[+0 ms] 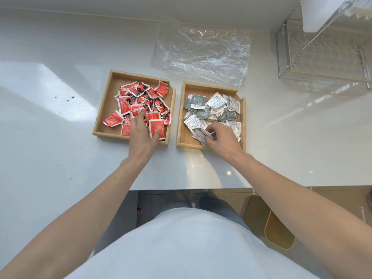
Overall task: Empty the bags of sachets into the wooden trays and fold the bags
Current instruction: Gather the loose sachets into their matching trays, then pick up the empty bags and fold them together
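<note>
White shirt (191, 244), left hand (142, 135) spread on red sachets (138, 99), right hand (221, 140) pinching grey sachets (209, 135)

The red sachets (141, 105) in the left tray (104, 109) carry a white swoosh-like mark on one face and blocks of small white print on the other, but none of it can be read at this size. The grey and white sachets (213, 109) in the right tray (181, 135) bear a white star-like pattern, a white band with dark characters, and panels of fine dark print; these too are too small and blurred to make out. No brand, number or sign elsewhere is legible.
</note>
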